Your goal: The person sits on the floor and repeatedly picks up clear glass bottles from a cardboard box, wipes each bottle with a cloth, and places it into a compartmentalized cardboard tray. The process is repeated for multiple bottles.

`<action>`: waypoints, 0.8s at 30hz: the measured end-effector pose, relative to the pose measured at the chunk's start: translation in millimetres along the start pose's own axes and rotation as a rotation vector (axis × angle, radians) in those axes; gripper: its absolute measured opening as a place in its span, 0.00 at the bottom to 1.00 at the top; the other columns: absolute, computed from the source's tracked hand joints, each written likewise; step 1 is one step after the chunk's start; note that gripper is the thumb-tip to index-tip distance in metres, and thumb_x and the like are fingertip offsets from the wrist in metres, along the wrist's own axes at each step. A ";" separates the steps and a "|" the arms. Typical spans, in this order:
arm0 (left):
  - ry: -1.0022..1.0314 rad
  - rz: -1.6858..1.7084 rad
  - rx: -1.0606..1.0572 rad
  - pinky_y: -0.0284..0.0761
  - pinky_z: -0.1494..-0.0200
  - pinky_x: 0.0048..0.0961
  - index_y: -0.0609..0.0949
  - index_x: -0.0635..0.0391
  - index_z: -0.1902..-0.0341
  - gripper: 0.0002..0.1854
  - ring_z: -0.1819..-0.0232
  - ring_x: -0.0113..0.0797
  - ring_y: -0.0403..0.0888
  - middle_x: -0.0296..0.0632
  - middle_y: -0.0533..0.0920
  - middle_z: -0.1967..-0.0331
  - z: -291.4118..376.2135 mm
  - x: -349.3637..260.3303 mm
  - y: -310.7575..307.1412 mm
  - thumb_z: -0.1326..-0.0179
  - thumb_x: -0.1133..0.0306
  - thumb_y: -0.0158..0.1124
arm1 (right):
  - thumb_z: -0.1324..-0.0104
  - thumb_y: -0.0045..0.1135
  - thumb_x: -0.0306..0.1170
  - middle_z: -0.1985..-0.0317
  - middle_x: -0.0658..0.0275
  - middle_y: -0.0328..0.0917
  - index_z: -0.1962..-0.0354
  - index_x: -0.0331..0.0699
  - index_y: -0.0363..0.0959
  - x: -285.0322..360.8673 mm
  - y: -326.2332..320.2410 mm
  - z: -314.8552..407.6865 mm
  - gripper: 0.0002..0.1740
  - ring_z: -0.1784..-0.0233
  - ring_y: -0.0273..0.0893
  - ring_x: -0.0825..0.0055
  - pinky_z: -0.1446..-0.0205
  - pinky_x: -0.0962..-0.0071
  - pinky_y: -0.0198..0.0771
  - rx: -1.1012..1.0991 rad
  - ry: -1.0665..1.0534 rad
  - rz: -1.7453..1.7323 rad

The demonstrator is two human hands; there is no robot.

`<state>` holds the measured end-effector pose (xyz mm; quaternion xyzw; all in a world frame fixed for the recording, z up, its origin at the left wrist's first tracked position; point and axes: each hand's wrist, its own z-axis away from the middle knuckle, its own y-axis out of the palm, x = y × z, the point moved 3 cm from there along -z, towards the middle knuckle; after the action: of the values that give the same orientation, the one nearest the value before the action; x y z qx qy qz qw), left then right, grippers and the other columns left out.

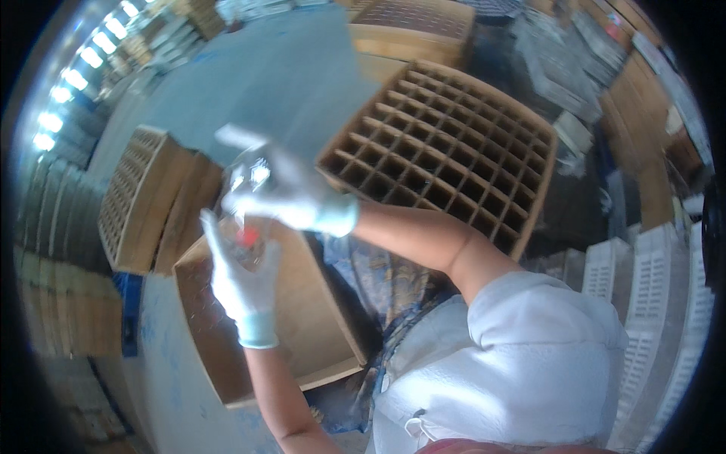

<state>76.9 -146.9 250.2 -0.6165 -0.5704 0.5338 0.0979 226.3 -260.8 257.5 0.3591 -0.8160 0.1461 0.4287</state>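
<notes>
My right hand (289, 184), in a white glove with a pale green cuff, is blurred and curls around a shiny clear glass item (258, 173). Just below it my left hand (244, 284), gloved the same way, is raised with thumb and fingers spread around a small red part (248, 235) and something clear. Whether the clear parts are one piece, and whether the left fingers grip it, cannot be told. Both hands are over an open cardboard box (300, 306). Beside my right forearm is a large box with a cardboard divider grid (437, 136); its cells look dark.
Divided cardboard boxes (133, 198) stand beyond the open box, on the left. Another divided box (408, 28) lies at the top. White slotted plastic crates (641, 306) line the right side. Grey crates (556, 68) are at the upper right. Stacked cartons (68, 306) stand far left.
</notes>
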 end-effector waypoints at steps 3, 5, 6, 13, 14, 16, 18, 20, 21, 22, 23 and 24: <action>-0.082 -0.178 0.296 0.81 0.60 0.37 0.64 0.44 0.17 0.50 0.67 0.37 0.86 0.40 0.89 0.64 63.6 102.4 50.7 0.46 0.71 0.74 | 0.26 0.61 0.47 0.56 0.61 0.82 0.45 0.40 0.73 -7.1 -159.5 50.5 0.22 0.62 0.75 0.80 0.61 0.76 0.70 -0.576 0.180 -0.069; -0.209 -0.124 0.342 0.80 0.64 0.36 0.68 0.46 0.20 0.45 0.72 0.37 0.84 0.39 0.88 0.69 119.2 169.8 55.6 0.44 0.69 0.72 | 0.23 0.55 0.52 0.64 0.65 0.83 0.56 0.45 0.78 -1.1 -279.5 115.0 0.19 0.71 0.75 0.84 0.71 0.81 0.69 -0.922 0.155 0.022; -0.323 -0.135 0.340 0.80 0.63 0.35 0.70 0.46 0.21 0.43 0.73 0.35 0.83 0.38 0.88 0.69 141.8 193.2 53.6 0.43 0.68 0.72 | 0.23 0.54 0.54 0.64 0.66 0.83 0.56 0.43 0.78 21.3 -314.7 149.4 0.22 0.70 0.75 0.85 0.70 0.82 0.69 -1.196 0.249 0.245; -0.575 0.017 0.435 0.82 0.58 0.32 0.75 0.53 0.25 0.38 0.67 0.30 0.83 0.41 0.88 0.62 188.2 238.2 43.7 0.42 0.69 0.73 | 0.36 0.74 0.54 0.58 0.59 0.80 0.52 0.34 0.75 98.8 -501.2 378.1 0.32 0.56 0.75 0.67 0.45 0.67 0.73 -1.871 0.150 1.169; -0.584 -0.006 0.466 0.82 0.57 0.32 0.75 0.52 0.25 0.38 0.65 0.31 0.84 0.42 0.88 0.59 173.1 230.5 38.4 0.42 0.69 0.73 | 0.36 0.74 0.55 0.54 0.58 0.81 0.48 0.34 0.76 93.3 -492.5 362.0 0.35 0.52 0.78 0.65 0.43 0.65 0.74 -1.780 0.206 1.347; -0.534 0.041 0.438 0.82 0.53 0.33 0.76 0.51 0.25 0.36 0.59 0.33 0.86 0.45 0.88 0.52 149.8 221.9 40.4 0.40 0.69 0.72 | 0.37 0.71 0.59 0.44 0.51 0.82 0.39 0.41 0.76 88.1 -481.0 329.5 0.39 0.41 0.80 0.52 0.35 0.57 0.73 -1.314 0.383 1.826; -0.458 0.117 0.367 0.81 0.43 0.38 0.77 0.50 0.27 0.34 0.46 0.43 0.85 0.48 0.85 0.41 120.2 217.4 50.6 0.39 0.66 0.72 | 0.38 0.68 0.64 0.41 0.48 0.80 0.35 0.51 0.74 79.9 -481.1 309.9 0.41 0.38 0.78 0.46 0.36 0.51 0.74 -0.905 0.624 1.999; -0.224 -0.158 0.343 0.78 0.37 0.45 0.78 0.46 0.28 0.34 0.37 0.52 0.81 0.48 0.78 0.31 84.4 204.0 54.3 0.40 0.63 0.74 | 0.37 0.67 0.61 0.38 0.46 0.77 0.26 0.69 0.62 61.3 -485.9 306.3 0.44 0.38 0.78 0.44 0.37 0.45 0.74 -0.795 1.091 2.024; -0.167 -0.202 0.308 0.77 0.36 0.46 0.78 0.45 0.29 0.34 0.36 0.54 0.79 0.48 0.74 0.27 75.3 205.5 59.7 0.41 0.63 0.74 | 0.36 0.67 0.58 0.38 0.45 0.77 0.24 0.70 0.57 52.7 -498.6 302.1 0.46 0.39 0.79 0.44 0.38 0.45 0.74 -0.827 1.115 1.995; -0.159 -0.248 0.274 0.79 0.37 0.45 0.80 0.43 0.31 0.32 0.37 0.53 0.80 0.46 0.70 0.24 70.0 214.6 66.7 0.43 0.63 0.75 | 0.34 0.68 0.54 0.39 0.46 0.77 0.23 0.74 0.54 40.3 -501.4 291.0 0.46 0.40 0.79 0.44 0.39 0.46 0.74 -0.854 1.080 1.985; -0.161 -0.321 0.237 0.80 0.38 0.44 0.82 0.42 0.34 0.31 0.38 0.53 0.81 0.45 0.66 0.21 67.4 222.9 62.1 0.45 0.63 0.76 | 0.33 0.69 0.44 0.34 0.47 0.73 0.21 0.67 0.52 11.0 -461.5 254.0 0.48 0.38 0.78 0.47 0.33 0.47 0.72 -0.799 1.032 1.860; -0.158 -0.328 0.225 0.80 0.40 0.44 0.84 0.43 0.38 0.28 0.40 0.52 0.81 0.44 0.64 0.19 56.0 222.5 69.5 0.45 0.64 0.76 | 0.33 0.69 0.38 0.32 0.50 0.72 0.20 0.61 0.51 2.2 -445.5 240.6 0.49 0.37 0.77 0.53 0.30 0.51 0.71 -0.721 0.710 1.784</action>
<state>26.3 -17.3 54.9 -0.4566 -0.6059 0.6178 0.2066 399.3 -704.8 86.3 -0.5929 -0.6073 0.2554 0.4630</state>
